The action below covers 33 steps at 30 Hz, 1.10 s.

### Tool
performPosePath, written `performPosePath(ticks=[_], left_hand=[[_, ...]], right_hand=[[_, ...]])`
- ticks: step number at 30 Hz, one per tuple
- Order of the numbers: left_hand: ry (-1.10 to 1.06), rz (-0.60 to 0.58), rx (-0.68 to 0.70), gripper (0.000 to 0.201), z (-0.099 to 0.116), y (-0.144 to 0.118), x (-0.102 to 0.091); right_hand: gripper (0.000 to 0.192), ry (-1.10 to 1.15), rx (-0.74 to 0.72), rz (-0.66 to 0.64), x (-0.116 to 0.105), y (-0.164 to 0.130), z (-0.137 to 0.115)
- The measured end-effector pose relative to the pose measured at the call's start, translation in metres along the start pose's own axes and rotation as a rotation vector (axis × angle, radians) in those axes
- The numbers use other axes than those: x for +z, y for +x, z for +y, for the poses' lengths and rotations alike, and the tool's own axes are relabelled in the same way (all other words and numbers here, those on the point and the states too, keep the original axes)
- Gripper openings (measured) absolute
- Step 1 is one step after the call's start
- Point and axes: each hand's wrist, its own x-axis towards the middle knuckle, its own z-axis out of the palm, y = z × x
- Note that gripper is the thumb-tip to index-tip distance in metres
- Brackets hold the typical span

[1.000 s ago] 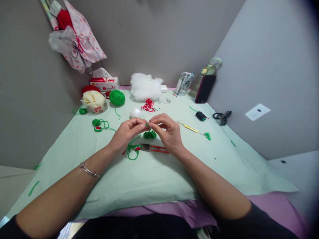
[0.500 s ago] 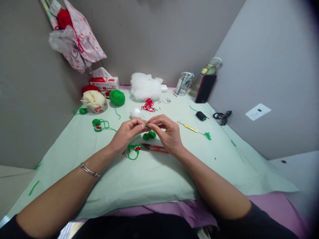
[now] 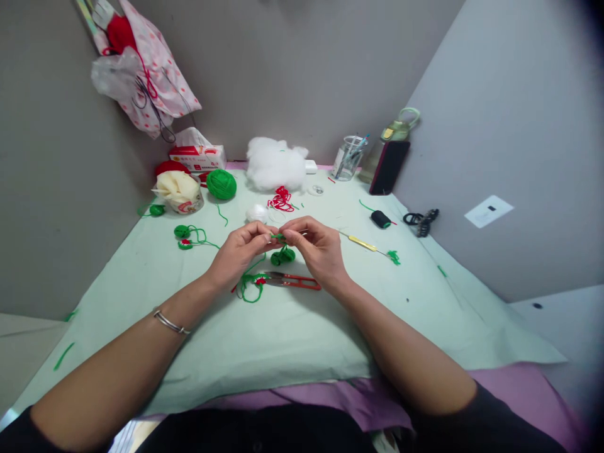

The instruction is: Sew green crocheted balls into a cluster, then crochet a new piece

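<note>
Green yarn (image 3: 278, 237) is pinched between the fingertips of my left hand (image 3: 243, 251) and my right hand (image 3: 317, 248), which almost meet above the middle of the table. Just below the fingers lie small green crocheted balls (image 3: 283, 255), joined by strands. Nearer to me rest red-handled thread snips (image 3: 295, 281), partly behind my right hand. At their blade tips sits a small green, white and red crocheted piece (image 3: 259, 280) with a loop of green yarn. The exact shape of the yarn in my fingers is partly hidden.
Behind my hands are a small white yarn ball (image 3: 257, 214), red yarn scraps (image 3: 282, 200) and white stuffing (image 3: 277, 165). A yellow-handled crochet hook (image 3: 362, 243) and a black thread spool (image 3: 380, 219) lie right. A green yarn ball (image 3: 221, 184) and a tub (image 3: 182, 195) stand left.
My fingertips have shifted slightly apart, and more of the green yarn shows between them. The things on the table have stayed where they were.
</note>
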Motion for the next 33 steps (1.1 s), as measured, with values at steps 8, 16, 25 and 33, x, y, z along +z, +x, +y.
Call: performPosePath(ticks=[8, 16, 25, 33], left_hand=[[-0.006, -0.012, 0.01, 0.017, 0.0009, -0.0005, 0.0003], [0.004, -0.033, 0.02, 0.017, 0.0, -0.0008, -0.0006], [0.023, -0.051, 0.02, 0.017, -0.0017, -0.0001, -0.0027], [0.036, -0.058, 0.029, 0.018, -0.0015, 0.0003, -0.0037]], right_hand=[[0.011, -0.045, -0.017, 0.007, -0.0007, 0.0001, 0.0008], [0.012, -0.054, -0.011, 0.004, -0.0005, -0.0005, 0.0003], [0.013, -0.112, -0.034, -0.002, -0.0007, -0.0006, 0.0011], [0.013, -0.144, -0.06, 0.01, -0.0004, -0.0018, -0.0005]])
